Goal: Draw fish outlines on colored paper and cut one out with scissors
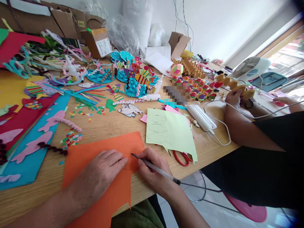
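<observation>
A sheet of orange paper [95,155] lies at the table's near edge, with the thin outline of a fish drawn near its upper right corner. My left hand [102,171] rests flat on this sheet, fingers stretched out beside the outline. In my right hand [156,171] is a pen [161,171] with a clear barrel, its dark tip at the drawn lines. Just beyond that hand is a pale green sheet [171,129] bearing several pencilled fish. Red-handled scissors [181,158] are partly hidden beneath the green sheet.
At the left, pink paper fish [32,147] lie on blue paper [44,158]. Decorated blue plates [135,88], glue bottles [152,97] and paper scraps [71,139] cover the table beyond. A white power strip [201,117] trails a cable. On the right, a co-worker's hand [234,99] holds yellow-brown zigzag card [231,84].
</observation>
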`<state>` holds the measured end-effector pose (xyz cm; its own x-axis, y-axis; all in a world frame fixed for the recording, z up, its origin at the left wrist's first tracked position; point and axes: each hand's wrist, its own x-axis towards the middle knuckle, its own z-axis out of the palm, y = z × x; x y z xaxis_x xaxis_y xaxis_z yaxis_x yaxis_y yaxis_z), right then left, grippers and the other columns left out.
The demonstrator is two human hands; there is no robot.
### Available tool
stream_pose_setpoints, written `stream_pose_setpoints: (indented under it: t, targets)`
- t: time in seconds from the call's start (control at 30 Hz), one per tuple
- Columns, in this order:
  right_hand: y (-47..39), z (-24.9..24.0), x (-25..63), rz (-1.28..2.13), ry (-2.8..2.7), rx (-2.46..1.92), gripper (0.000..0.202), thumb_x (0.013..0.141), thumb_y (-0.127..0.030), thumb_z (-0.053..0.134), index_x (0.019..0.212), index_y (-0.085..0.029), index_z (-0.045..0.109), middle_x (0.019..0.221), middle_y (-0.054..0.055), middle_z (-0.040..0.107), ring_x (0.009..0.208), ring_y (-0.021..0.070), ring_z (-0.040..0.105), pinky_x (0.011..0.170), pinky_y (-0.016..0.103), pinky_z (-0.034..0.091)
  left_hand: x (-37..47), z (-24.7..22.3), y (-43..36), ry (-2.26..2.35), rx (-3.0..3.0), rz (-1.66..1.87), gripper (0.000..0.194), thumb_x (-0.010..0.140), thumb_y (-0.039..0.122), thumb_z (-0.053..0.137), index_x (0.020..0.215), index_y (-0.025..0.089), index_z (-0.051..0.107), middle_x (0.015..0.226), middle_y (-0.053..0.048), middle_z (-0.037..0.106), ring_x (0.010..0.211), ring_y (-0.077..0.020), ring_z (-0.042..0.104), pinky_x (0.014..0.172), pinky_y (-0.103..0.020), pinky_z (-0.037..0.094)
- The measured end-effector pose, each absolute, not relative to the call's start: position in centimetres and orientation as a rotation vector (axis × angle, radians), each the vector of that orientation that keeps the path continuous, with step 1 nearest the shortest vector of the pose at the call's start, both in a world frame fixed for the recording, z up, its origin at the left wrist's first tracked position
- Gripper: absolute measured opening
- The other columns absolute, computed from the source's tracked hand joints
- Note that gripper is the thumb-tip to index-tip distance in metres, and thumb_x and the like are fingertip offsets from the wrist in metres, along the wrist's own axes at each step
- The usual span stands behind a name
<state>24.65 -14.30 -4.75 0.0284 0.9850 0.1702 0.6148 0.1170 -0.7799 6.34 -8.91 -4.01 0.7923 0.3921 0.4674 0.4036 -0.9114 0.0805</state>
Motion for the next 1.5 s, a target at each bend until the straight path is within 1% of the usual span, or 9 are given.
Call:
stream_pose_setpoints:
  t: [0.1,0.2,0.3,0.47,0.7,0.93,1.17,1.37,1.5]
  targets:
    - [-14.3,-4.8,24.6,0.63,-1.669,-1.573,0.011,0.072,-0.01,0.048,0.072,-0.021,0.049,0.052,-0.008,0.046,0.044,0.0071,0.04,0.044,0.018,0.028,6.4,-3.9,-8.9,-0.655,-2.943,-0.769,0.058,0.097,0.015,0.008,0.087,0.011,0.066,0.074,-0.007,0.066,0.066,-0.0178,0.059,0.062,-0.031,0.05]
    - [-14.3,-4.8,24.6,0.628,-1.668,-1.566,0.01,0.072,-0.01,0.047,0.072,-0.02,0.049,0.051,-0.008,0.045,0.043,0.0072,0.039,0.043,0.018,0.028,6.3,-3.9,-8.9,-0.654,-2.932,-0.784,0.057,0.097,0.015,0.01,0.088,0.011,0.066,0.075,-0.006,0.066,0.067,-0.0173,0.06,0.064,-0.03,0.05]
    - [-14.3,-4.8,24.6,0.621,-1.667,-1.562,0.01,0.073,-0.011,0.048,0.072,-0.02,0.049,0.051,-0.008,0.044,0.042,0.0068,0.038,0.043,0.018,0.028,6.2,-3.9,-8.9,-0.648,-2.916,-0.799,0.055,0.097,0.013,0.011,0.088,0.012,0.066,0.075,-0.006,0.067,0.068,-0.0168,0.061,0.066,-0.03,0.05]
    - [-14.3,-4.8,24.6,0.604,-1.663,-1.558,0.01,0.072,-0.01,0.047,0.071,-0.02,0.049,0.05,-0.008,0.042,0.041,0.0062,0.035,0.043,0.018,0.026,6.0,-4.3,-8.9,-0.659,-2.924,-0.818,0.046,0.095,0.009,0.019,0.091,0.013,0.065,0.08,-0.005,0.068,0.072,-0.017,0.062,0.069,-0.03,0.05]
    - [-14.2,-4.8,24.7,0.575,-1.646,-1.579,0.01,0.071,-0.009,0.047,0.071,-0.02,0.049,0.05,-0.008,0.043,0.042,0.0065,0.036,0.043,0.018,0.026,5.8,-4.6,-8.8,-0.661,-2.945,-0.756,0.043,0.09,0.004,0.023,0.093,0.015,0.064,0.083,-0.004,0.067,0.074,-0.0163,0.061,0.071,-0.029,0.051]
    - [-14.3,-4.7,24.6,0.568,-1.621,-1.626,0.011,0.07,-0.01,0.046,0.07,-0.021,0.048,0.051,-0.007,0.044,0.042,0.0074,0.037,0.043,0.018,0.027,5.5,-5.0,-8.8,-0.645,-2.96,-0.753,0.042,0.086,0.001,0.024,0.097,0.014,0.063,0.085,-0.004,0.067,0.078,-0.0169,0.061,0.074,-0.03,0.05]
    - [-14.3,-4.7,24.6,0.539,-1.616,-1.598,0.012,0.07,-0.009,0.046,0.069,-0.021,0.045,0.052,-0.008,0.043,0.043,0.0074,0.037,0.043,0.018,0.026,5.2,-5.8,-9.1,-0.721,-3.0,-0.726,0.043,0.085,0.0,0.025,0.104,0.015,0.061,0.093,-0.005,0.065,0.086,-0.0181,0.058,0.082,-0.033,0.047]
    - [-14.2,-4.7,24.5,0.5,-1.607,-1.608,0.011,0.07,-0.009,0.045,0.07,-0.021,0.046,0.052,-0.007,0.044,0.043,0.0078,0.037,0.043,0.018,0.027,5.1,-6.2,-9.3,-0.743,-3.025,-0.706,0.046,0.084,-0.001,0.024,0.106,0.015,0.061,0.094,-0.005,0.064,0.088,-0.0186,0.057,0.084,-0.033,0.045]
    - [-14.2,-4.5,24.4,0.496,-1.595,-1.637,0.01,0.07,-0.011,0.045,0.069,-0.021,0.046,0.051,-0.007,0.043,0.042,0.0077,0.037,0.043,0.018,0.027,5.2,-5.7,-9.1,-0.72,-2.998,-0.721,0.044,0.084,-0.001,0.024,0.103,0.016,0.06,0.092,-0.004,0.065,0.085,-0.0173,0.059,0.081,-0.031,0.047]
